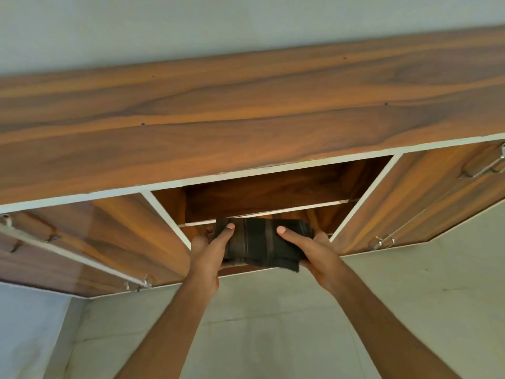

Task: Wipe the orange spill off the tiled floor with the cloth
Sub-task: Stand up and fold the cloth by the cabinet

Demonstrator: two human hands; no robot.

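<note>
A folded dark cloth (261, 242) with faint stripes is held up at the mouth of an open wooden wall cabinet (273, 192). My left hand (210, 250) grips its left end, thumb on top. My right hand (308, 250) grips its right end the same way. Both arms reach upward from below. The cloth's lower edge sticks out past the cabinet's bottom shelf. The orange spill and the tiled floor are out of view.
The cabinet's two doors hang open, the left door (90, 242) and the right door (426, 198), each with metal hinges. A wide wooden panel (246, 110) runs above the opening. Pale tiled wall (273, 324) lies below the cabinet.
</note>
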